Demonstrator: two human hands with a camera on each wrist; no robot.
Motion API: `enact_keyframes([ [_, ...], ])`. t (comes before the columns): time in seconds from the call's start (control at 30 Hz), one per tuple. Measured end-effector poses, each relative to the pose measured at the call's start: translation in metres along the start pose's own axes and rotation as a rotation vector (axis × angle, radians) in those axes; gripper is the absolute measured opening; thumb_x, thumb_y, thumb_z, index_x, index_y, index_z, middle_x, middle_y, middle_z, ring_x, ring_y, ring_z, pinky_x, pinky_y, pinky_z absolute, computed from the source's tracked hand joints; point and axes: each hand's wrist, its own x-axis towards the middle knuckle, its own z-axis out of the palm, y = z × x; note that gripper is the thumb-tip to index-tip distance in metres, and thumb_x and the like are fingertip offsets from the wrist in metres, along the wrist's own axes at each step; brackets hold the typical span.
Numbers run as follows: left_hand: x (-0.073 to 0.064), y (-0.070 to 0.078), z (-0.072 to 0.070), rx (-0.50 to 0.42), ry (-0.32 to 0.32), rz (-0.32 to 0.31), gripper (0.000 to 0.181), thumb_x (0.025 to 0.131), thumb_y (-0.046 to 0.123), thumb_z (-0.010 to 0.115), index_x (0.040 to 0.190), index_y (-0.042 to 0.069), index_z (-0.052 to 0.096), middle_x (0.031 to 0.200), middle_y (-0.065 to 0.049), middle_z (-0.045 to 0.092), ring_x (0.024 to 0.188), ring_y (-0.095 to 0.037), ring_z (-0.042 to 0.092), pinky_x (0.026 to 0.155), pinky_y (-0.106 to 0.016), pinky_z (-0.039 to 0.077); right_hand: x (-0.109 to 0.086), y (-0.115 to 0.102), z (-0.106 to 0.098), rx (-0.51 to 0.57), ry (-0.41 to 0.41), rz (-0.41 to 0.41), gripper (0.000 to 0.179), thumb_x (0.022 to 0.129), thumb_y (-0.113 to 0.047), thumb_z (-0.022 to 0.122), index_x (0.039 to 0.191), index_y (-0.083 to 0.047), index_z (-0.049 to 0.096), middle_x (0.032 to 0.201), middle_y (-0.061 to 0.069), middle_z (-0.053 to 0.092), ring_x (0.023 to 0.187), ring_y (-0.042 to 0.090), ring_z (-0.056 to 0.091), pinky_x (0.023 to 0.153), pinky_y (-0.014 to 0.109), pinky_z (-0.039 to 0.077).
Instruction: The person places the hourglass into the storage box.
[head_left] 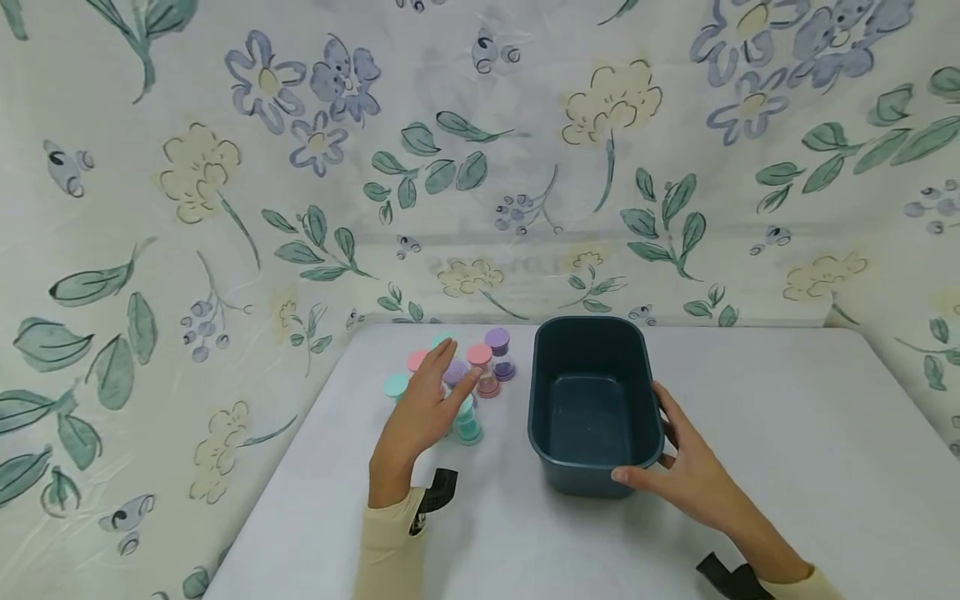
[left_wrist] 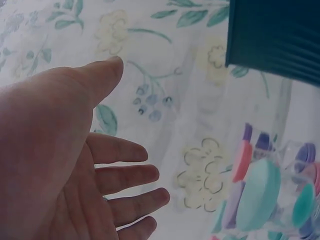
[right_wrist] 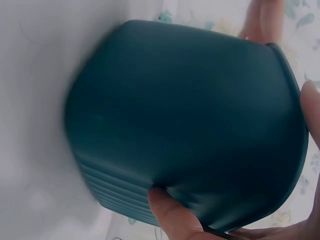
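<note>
Right now, the left hand (head_left: 422, 414) is hovering by the sand timers (head_left: 488, 385), which are standing beyond its fingertips and to either side of them. Its fingers are stretching out nearly straight, the thumb spreading away from them, and they are holding nothing. A pink-lidded timer (head_left: 479, 355) is standing upright just right of that thumb, a teal one (head_left: 468, 423) just below it. This hand is by far the nearer one to the group.

Right of the left thumb, the dark bin (head_left: 587, 417) is resting on the table (head_left: 765, 400), its long axis running away from the person. The right hand (head_left: 692, 475) is gripping its near right corner, thumb lying at the near rim and fingers curling along the right wall.

From the head, the left hand is covering part of the group, so contact is hard to judge — the left wrist view is showing a gap, so they are probably apart. The right wrist view is revealing a fingertip pressing on the ribbed outer wall — something the head view is hiding.
</note>
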Motion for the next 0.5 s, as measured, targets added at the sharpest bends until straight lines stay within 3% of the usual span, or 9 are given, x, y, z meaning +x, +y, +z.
enact_keyframes([
  [0.23, -0.007, -0.016, -0.028, 0.049, 0.057, 0.004, 0.073, 0.105, 0.044, 0.056, 0.159, 0.001, 0.034, 0.168, -0.019, 0.032, 0.156, -0.04, 0.031, 0.125, -0.061, 0.029, -0.004, -0.004, 0.008, 0.014, 0.022, 0.021, 0.119, 0.084, -0.028, 0.086, 0.167, -0.023, 0.002, 0.174, 0.019, 0.008, 0.151, 0.061, 0.022, 0.103, 0.07, 0.049],
  [0.4, -0.011, -0.037, -0.048, 0.063, 0.18, 0.027, 0.063, 0.104, 0.038, 0.061, 0.154, 0.001, 0.045, 0.155, -0.022, 0.05, 0.138, -0.042, 0.053, 0.114, -0.062, 0.046, -0.006, -0.006, 0.01, 0.014, 0.037, 0.021, 0.117, 0.084, -0.028, 0.086, 0.167, -0.022, 0.003, 0.174, 0.019, 0.009, 0.152, 0.06, 0.022, 0.103, 0.071, 0.048],
  [0.5, -0.014, -0.055, -0.056, 0.041, 0.245, 0.014, 0.059, 0.103, 0.032, 0.063, 0.15, 0.0, 0.049, 0.149, -0.021, 0.055, 0.13, -0.04, 0.06, 0.11, -0.058, 0.05, -0.008, -0.007, 0.011, 0.027, 0.041, 0.024, 0.116, 0.085, -0.028, 0.086, 0.167, -0.022, 0.005, 0.174, 0.019, 0.01, 0.152, 0.059, 0.023, 0.104, 0.071, 0.047],
])
